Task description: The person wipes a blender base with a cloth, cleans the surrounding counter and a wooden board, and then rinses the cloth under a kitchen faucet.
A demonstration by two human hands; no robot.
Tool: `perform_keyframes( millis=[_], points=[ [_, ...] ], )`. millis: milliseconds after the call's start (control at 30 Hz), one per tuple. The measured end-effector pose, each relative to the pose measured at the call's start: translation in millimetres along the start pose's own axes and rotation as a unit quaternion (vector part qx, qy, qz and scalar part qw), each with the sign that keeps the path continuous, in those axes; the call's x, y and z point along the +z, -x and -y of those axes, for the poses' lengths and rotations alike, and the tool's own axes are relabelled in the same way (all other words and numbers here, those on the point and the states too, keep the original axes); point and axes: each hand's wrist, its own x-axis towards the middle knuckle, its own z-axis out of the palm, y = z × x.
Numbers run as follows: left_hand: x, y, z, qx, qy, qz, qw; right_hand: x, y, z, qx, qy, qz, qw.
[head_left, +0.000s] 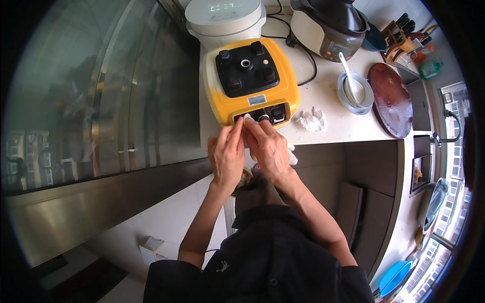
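A yellow blender base (212, 89) with a black jar seat (247, 77) stands near the counter's front edge. Its recessed control panel (255, 113) faces me and holds a dark knob and a black switch (278, 113). At the panel, my right hand (271, 151) grips a white cloth or tissue (247, 117), pressed against the left part. More white material (292, 156) hangs out beside that hand. My left hand (227, 155) meets it from the left, fingertips at the panel's lower left edge and against the cloth. Whether the left fingers pinch the cloth is hidden.
Crumpled white tissue (313, 119) lies right of the base. Beyond it are a bowl (354, 94) with a white spoon and a round dark red board (392, 100). Behind stand a white appliance (225, 22) and a multicooker (326, 34). A glass panel (113, 94) borders the left.
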Motion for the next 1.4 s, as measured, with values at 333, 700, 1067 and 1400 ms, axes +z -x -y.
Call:
perform_keyframes(
  millis=[333,700,1067,1400],
  points=[
    [0.5,-9.7,10.9,-0.063,0.068,-0.004,0.996,-8.9,-18.2,-7.1,-0.134,0.142,0.163,0.967],
    [-6.9,2.7,15.2,-0.128,0.162,-0.007,0.978,-52.6,18.4,-23.7,0.283,-0.002,-0.020,0.959],
    [9.7,29.0,23.3,-0.238,0.424,-0.011,0.874,15.2,54.1,-29.9,0.095,-0.051,0.028,0.994],
    [25.8,53.3,19.1,-0.325,0.569,0.220,0.723,0.7,-8.8,2.3,-0.029,0.143,0.021,0.989]
  ],
)
